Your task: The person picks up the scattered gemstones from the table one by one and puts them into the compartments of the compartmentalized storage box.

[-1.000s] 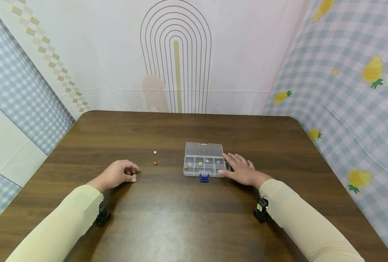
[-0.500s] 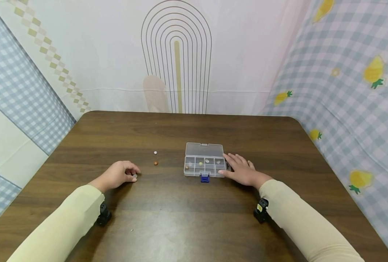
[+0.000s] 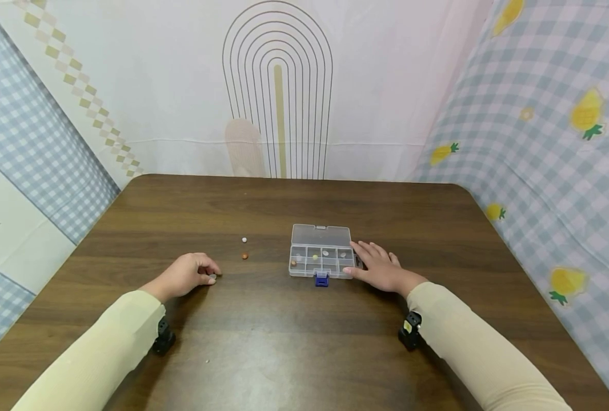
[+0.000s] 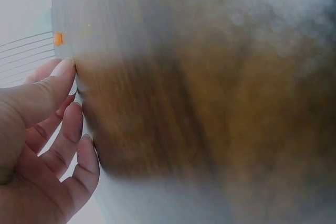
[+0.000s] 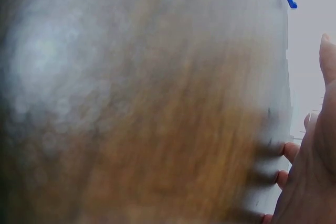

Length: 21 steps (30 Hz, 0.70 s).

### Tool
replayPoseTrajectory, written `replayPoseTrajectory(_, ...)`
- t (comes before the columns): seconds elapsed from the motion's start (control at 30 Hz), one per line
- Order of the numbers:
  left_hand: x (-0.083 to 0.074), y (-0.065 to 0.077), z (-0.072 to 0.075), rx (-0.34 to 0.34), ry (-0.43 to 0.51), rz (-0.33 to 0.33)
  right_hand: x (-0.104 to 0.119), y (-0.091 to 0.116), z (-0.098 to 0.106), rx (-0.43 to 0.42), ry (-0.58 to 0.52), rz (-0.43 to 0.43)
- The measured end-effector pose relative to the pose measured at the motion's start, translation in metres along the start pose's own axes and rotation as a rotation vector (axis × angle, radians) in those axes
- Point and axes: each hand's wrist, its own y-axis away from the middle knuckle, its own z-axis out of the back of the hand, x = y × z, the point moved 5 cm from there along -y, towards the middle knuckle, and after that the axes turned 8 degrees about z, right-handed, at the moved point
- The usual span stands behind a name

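My left hand (image 3: 183, 275) is low over the table at the left, thumb and forefinger pinching a small pale, greyish stone-like piece (image 3: 212, 276). In the left wrist view the piece is hidden behind the thumb (image 4: 64, 72). An open clear plastic compartment box (image 3: 337, 275) with a blue latch (image 3: 321, 280) lies right of centre, its lid (image 3: 321, 234) tipped back. Several small brown, yellow and whitish pieces sit in its compartments. My right hand (image 3: 379, 268) rests at the box's right side, fingers spread, thumb touching the near right corner.
Between the left hand and the box lie a small white piece (image 3: 244, 240) and an orange-brown piece (image 3: 245, 256). A tiny pale speck (image 3: 207, 361) is nearer the front. The brown wooden table (image 3: 294, 342) ends at hanging patterned cloths (image 3: 376, 85).
The left thumb and forefinger have closed slightly on the pale piece, now a little less visible. The right hand and box stay put; the head view has shifted very slightly.
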Motion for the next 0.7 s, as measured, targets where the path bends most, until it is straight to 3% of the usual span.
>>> replayPoseTrajectory(0.3,-0.006,0.002,0.002,-0.058,-0.088,-0.085,0.002,0.001,0.001,0.005,0.014,0.004)
replayPoseTrajectory(0.7,-0.030,-0.001,0.009,-0.207,-0.093,-0.073,0.000,0.000,0.000,0.006,0.005,-0.010)
